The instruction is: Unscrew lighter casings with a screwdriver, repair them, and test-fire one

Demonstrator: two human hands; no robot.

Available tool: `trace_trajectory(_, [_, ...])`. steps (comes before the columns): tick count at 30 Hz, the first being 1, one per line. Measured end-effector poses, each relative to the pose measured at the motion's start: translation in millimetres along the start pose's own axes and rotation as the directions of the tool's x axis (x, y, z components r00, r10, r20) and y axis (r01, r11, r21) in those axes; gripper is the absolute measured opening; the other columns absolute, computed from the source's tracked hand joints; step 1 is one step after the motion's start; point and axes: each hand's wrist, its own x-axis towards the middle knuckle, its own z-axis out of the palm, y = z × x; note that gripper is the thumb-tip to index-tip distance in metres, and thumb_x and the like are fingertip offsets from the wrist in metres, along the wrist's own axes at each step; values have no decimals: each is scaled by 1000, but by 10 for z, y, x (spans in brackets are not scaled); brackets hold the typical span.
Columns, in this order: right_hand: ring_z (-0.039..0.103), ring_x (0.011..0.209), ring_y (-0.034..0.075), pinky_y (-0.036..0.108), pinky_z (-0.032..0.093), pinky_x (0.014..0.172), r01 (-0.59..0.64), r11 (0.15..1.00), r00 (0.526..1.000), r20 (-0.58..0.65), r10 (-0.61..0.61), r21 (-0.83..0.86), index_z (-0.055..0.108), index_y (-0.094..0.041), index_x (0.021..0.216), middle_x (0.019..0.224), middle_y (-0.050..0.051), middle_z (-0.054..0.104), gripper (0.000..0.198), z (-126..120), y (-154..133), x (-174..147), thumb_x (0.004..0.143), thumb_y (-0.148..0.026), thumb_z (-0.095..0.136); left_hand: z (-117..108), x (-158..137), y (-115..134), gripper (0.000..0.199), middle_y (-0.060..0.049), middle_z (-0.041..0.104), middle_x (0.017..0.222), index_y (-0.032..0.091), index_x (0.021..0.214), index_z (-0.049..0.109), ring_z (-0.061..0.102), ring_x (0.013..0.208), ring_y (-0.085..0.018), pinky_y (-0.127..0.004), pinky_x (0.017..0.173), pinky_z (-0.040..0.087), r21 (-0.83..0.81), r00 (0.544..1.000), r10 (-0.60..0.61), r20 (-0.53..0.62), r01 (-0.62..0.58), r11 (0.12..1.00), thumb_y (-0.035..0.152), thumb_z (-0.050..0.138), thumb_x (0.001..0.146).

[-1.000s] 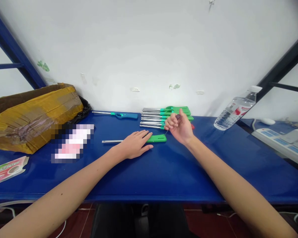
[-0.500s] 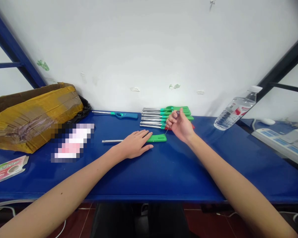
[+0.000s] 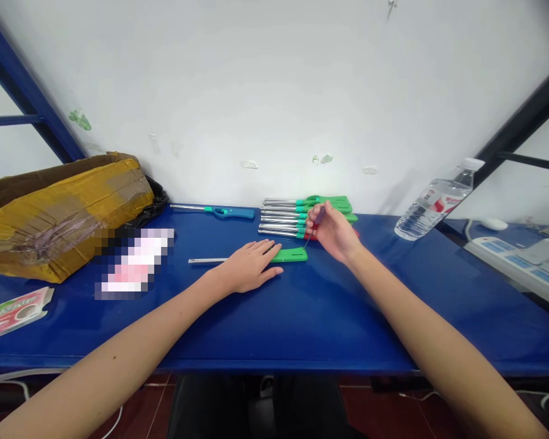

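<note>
A long-necked gas lighter with a green handle lies flat on the blue table, its metal tube pointing left. My left hand holds it down, fingers laid over the handle's left part and the thumb along the near side; the trigger area is mostly hidden. In my right hand is a small screwdriver with a dark translucent handle pinched by the fingers. Its thin shaft slants down to the right end of the green handle, where the tip appears to touch. What the tip engages is too small to see.
Several green and red lighters lie stacked by the wall, a blue lighter left of them. A taped cardboard box, a blurred packet and a torn card are leftward. Rightward are a tilted water bottle and a power strip.
My right fingers have turned the screwdriver handle a little, and its top has shifted slightly left and down. My left hand and the green lighter have stayed in place.
</note>
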Motion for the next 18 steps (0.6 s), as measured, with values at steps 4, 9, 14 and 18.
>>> trace_trajectory(4, [45,55,14,29,46,59,-58,998,995,76,58,-7,41,-22,54,52,-4,30,57,24,1,-19,82,-69,57,7,3,-3,66,-18,40,152,12,149,36,39,140,-31,-45,114,31,-3,1000,9,-18,-9,1000,56,24,102])
trace_trajectory(9, [41,52,15,31,45,56,-28,999,996,80,29,-19,32,-22,48,50,-3,27,64,34,-4,-48,83,-74,48,-4,7,1,65,-18,39,153,11,150,35,38,141,-31,-44,114,30,3,1000,7,-3,-7,1000,55,25,102])
trace_trajectory(14, [49,60,12,25,44,55,26,1000,999,36,-26,-1,56,-21,66,68,-3,47,37,19,9,-32,73,-52,75,-30,5,15,65,-17,38,153,11,150,34,37,141,-31,-43,114,30,21,1000,1,18,-2,1000,54,25,103])
trace_trajectory(18, [49,60,11,23,43,54,25,999,1000,19,-24,-22,56,-21,68,66,-3,46,39,10,-1,-12,75,-54,75,-41,1,21,65,-18,37,154,10,151,33,36,142,-31,-44,115,30,14,1000,-3,27,3,1000,53,27,103])
